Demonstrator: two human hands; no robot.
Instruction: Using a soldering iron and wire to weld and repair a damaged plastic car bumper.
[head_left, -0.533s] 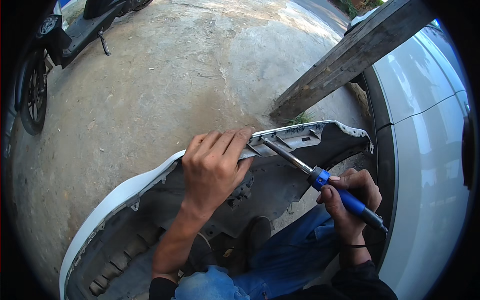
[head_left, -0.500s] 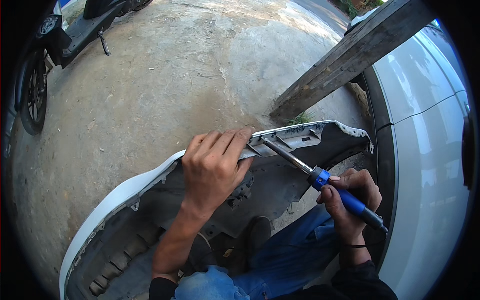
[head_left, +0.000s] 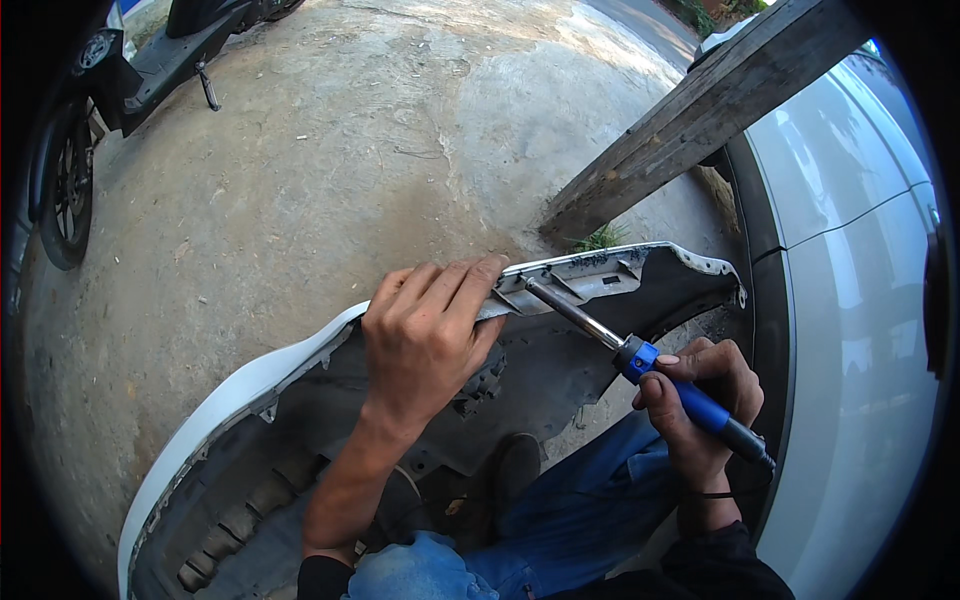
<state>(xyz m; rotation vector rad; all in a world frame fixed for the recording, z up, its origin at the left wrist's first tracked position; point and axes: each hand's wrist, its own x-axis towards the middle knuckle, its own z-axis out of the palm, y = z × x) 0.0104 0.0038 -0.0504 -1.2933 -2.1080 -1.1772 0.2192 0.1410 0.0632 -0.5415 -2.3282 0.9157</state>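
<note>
A car bumper, white on its outer skin and dark grey inside, lies curved across the space in front of me. My left hand is closed over its upper edge, fingers on the far side and thumb on the near side. My right hand grips a soldering iron by its blue handle, fingers wrapped round it. The iron's metal shaft slants up and left. Its tip meets the ribbed inner edge of the bumper, just right of my left fingers. Dark, rough marks run along that edge.
A wooden post stands beyond the bumper on the concrete floor, with grass at its foot. A white car is close on the right. At the far left stands a motorbike. The iron's cord hangs by my right wrist.
Almost nothing differs. The iron's tip stays at the same spot on the bumper's edge, and both hands keep their grip.
</note>
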